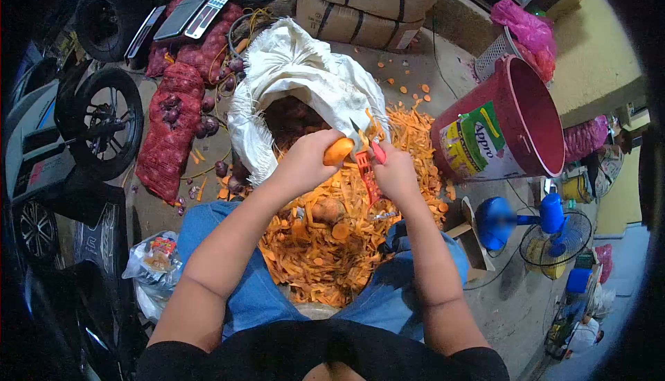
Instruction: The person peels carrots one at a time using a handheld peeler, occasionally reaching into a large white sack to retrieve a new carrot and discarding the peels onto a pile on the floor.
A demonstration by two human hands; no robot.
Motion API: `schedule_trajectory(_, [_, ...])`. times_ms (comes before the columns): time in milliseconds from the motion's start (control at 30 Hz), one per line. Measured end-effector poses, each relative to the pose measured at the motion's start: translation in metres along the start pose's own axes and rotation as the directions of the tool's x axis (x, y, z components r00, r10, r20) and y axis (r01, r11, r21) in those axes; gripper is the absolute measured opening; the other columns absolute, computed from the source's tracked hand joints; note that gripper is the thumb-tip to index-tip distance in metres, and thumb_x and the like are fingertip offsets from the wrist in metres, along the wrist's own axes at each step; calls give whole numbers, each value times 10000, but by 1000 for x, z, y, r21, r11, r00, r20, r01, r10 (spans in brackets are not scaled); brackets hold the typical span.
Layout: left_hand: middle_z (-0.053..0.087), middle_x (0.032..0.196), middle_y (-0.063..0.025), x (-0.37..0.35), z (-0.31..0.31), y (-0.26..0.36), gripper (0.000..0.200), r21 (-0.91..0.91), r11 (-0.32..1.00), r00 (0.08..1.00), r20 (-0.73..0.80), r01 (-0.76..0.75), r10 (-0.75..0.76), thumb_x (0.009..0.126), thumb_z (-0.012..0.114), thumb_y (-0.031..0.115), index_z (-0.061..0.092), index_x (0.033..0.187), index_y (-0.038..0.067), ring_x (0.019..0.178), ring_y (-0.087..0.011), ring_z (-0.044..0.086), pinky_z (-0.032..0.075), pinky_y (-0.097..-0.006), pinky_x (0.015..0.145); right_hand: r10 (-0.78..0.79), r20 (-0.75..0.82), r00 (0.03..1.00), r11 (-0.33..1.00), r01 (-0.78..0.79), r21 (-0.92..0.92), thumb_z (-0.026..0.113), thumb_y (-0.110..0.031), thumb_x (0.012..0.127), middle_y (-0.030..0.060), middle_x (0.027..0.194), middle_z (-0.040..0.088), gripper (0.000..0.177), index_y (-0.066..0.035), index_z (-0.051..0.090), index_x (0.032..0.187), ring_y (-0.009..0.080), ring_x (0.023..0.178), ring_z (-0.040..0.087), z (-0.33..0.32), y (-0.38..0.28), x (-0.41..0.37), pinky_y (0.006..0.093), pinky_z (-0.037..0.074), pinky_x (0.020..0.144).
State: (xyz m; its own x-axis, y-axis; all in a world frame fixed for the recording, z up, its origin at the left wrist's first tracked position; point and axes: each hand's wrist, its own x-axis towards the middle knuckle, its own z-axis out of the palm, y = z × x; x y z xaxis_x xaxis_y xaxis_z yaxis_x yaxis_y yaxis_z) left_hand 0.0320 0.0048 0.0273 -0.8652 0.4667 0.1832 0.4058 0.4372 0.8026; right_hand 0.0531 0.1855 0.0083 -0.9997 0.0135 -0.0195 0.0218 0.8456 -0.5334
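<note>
Carrot sits in the grip of the left hand, held up above the lap, with only its rounded orange end showing past the closed fingers. Its long axis runs roughly across the view, from the left grip toward the right hand. That hand is closed narrowly on a red-handled cutting tool. The tool's blade meets the exposed end of the carrot from the right, so the two grips are just beside each other with the carrot between them. The left hand alone carries it; the right reaches it only through the blade.

Nearest, below both grips, are the person's knees in blue jeans. Between the knees, directly under the grips, a deep heap of orange peelings covers the floor, with a pale root half buried in it. Low and well to the left of the left grip lies a crumpled plastic bag.

Just beyond the grips stands an open white sack; what is inside is too dark to tell. Right of the right grip a red bucket lies tipped on its side, and below it are blue fans. Left of the left grip lie red mesh bags of onions, then a motorbike wheel. Farthest off are weighing scales and strapped cardboard boxes.
</note>
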Motion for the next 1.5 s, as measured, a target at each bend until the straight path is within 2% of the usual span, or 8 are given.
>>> schedule_trajectory(333, [549, 783, -117, 8, 7, 3, 321, -65, 985, 987, -7, 159, -160, 577, 596, 0, 505, 885, 18, 744, -229, 547, 421, -280, 669, -95, 9, 995, 994, 95, 57, 486, -112, 654, 213, 622, 521, 130, -14, 479, 739, 372, 632, 513, 6, -7, -15, 441, 400, 595])
schedule_trajectory(667, [526, 788, -147, 8, 12, 1, 305, -23, 999, 999, -39, -36, 35, 575, 617, 87, 501, 849, 18, 780, -312, 500, 399, -349, 688, -14, -23, 1000, 994, 16, 108, 461, -86, 650, 217, 636, 531, 112, 3, 507, 702, 365, 631, 522, 17, 5, -9, 422, 408, 595])
schedule_trajectory(733, [525, 778, -139, 4, 9, 10, 293, -38, 992, 992, -55, -118, 115, 588, 618, 101, 500, 845, 25, 766, -307, 499, 399, -345, 691, 256, 178, 950, 905, -300, 302, 471, -99, 658, 214, 658, 544, 143, 7, 546, 716, 336, 626, 540, 36, 29, 2, 388, 421, 577])
schedule_trajectory(900, [418, 891, -83, 0, 19, 20, 311, -60, 970, 967, -119, -235, 227, 624, 648, 182, 493, 869, 71, 881, -246, 396, 316, -344, 787, 111, 315, 943, 889, -236, 392, 489, -164, 706, 137, 688, 570, 196, -2, 558, 793, 223, 632, 562, 59, 20, -2, 326, 439, 576])
schedule_trajectory(967, [367, 939, -93, -2, 26, 17, 333, -115, 984, 990, -46, -135, 131, 629, 645, 238, 492, 877, 77, 943, -262, 338, 271, -370, 827, -33, 58, 998, 411, -40, 911, 485, -181, 741, 62, 822, 557, 230, -20, 522, 901, 170, 694, 552, 60, -8, -14, 281, 446, 595])
schedule_trajectory(1167, [362, 955, -113, -2, 26, 14, 406, 74, 997, 992, -122, -12, 21, 631, 638, 270, 478, 971, 116, 920, -292, 370, 330, -368, 778, 24, 444, 896, -135, -437, 889, 505, -152, 745, 32, 920, 513, 263, -27, 468, 974, 134, 750, 537, 49, -13, 7, 237, 447, 618])
schedule_trajectory(1467, [543, 815, -102, 4, 6, 8, 346, -230, 907, 934, 149, 352, -324, 622, 664, 159, 502, 888, 8, 735, -135, 529, 420, -255, 687, 201, 223, 954, 252, -270, 929, 471, -153, 789, 52, 673, 552, 169, 0, 538, 762, 118, 616, 536, 31, 2, 17, 234, 431, 524])
schedule_trajectory(1500, [543, 815, -102, 3, 7, 5, 346, -230, 907, 934, 148, 352, -325, 622, 664, 159, 502, 888, 8, 735, -135, 529, 420, -255, 687, 222, 175, 959, 473, -263, 841, 470, -172, 790, 67, 638, 548, 191, 4, 536, 755, 141, 597, 538, 30, 7, 19, 262, 423, 520])
